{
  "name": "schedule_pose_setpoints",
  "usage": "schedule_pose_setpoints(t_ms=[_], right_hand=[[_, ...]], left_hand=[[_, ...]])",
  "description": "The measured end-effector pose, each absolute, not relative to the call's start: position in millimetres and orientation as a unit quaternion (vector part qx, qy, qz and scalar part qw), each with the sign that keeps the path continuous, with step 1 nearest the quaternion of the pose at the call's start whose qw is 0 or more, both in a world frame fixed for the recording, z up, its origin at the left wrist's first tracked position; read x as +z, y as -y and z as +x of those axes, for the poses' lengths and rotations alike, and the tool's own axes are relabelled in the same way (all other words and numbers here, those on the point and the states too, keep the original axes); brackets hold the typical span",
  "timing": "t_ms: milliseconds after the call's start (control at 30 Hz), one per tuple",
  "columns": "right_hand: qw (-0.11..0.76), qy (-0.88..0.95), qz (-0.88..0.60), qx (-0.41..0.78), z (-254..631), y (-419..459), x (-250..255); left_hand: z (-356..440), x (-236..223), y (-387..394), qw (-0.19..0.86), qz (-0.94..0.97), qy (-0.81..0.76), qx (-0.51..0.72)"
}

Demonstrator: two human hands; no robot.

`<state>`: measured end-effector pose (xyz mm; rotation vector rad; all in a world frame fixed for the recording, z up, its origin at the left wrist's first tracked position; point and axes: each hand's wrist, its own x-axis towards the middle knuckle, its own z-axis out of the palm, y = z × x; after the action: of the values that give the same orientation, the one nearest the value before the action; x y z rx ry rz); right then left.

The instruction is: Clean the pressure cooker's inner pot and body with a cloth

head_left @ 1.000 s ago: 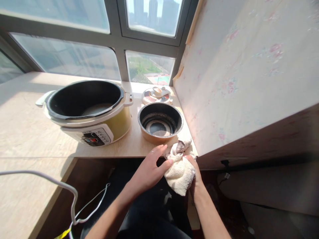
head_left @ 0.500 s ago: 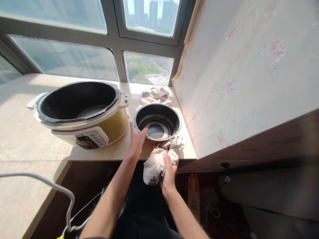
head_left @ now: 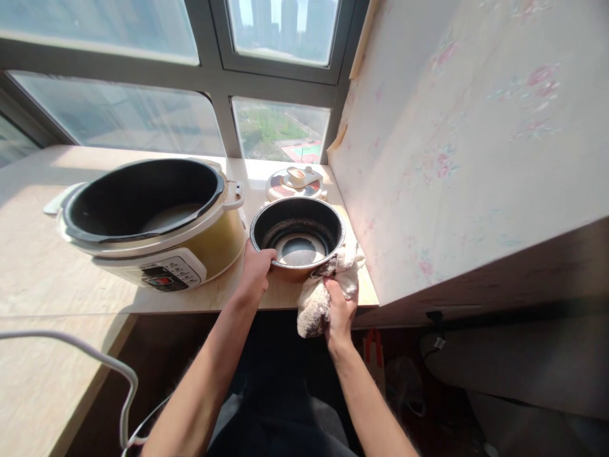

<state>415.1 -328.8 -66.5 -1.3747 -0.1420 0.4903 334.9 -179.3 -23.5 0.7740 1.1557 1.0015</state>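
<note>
A round inner pot [head_left: 291, 274], dark inside and brownish outside, is on the windowsill near its front edge. Its left rim is gripped by my left hand [head_left: 257, 270], thumb over the edge. My right hand [head_left: 340, 308] is closed around a bunched, stained whitish cloth [head_left: 316, 306], which touches the pot's outer wall at the front right. To the left stands an electric pressure cooker body [head_left: 221, 244], lidless, with a black interior and a control panel facing me. Behind the pot lies a round lid [head_left: 280, 184] with a pale handle.
The stone-like windowsill [head_left: 28, 254] ends at a front edge just before me. A flowered wall [head_left: 404, 158] closes off the right side, and window frames [head_left: 223, 114] the back. A grey-white cable [head_left: 95, 351] loops at lower left. On the floor is a bag [head_left: 374, 355] with red handles.
My right hand has moved the cloth right and slightly up along the pot's side. The pot has shifted slightly left and tilts a little differently, my left hand still on its rim.
</note>
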Motion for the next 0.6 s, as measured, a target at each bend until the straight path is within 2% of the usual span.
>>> schedule_pose_setpoints(t_ms=[133,267,500,600], right_hand=[[0.714,0.119,-0.664,0.187,449.6,333.6,-37.7],[0.658,0.249,-0.696,0.142,482.4,339.7,0.4],[0.473,0.558,-0.675,-0.093,461.8,347.8,56.9],[0.405,0.617,-0.661,-0.136,449.6,345.4,66.2]], left_hand=[[321.1,-10.4,175.4,0.696,0.313,-0.522,0.381],[305.4,-3.1,173.8,0.75,0.294,-0.501,0.316],[295.5,3.2,180.6,0.828,0.177,-0.474,0.241],[292.1,-2.0,186.6,0.827,0.167,-0.47,0.261]])
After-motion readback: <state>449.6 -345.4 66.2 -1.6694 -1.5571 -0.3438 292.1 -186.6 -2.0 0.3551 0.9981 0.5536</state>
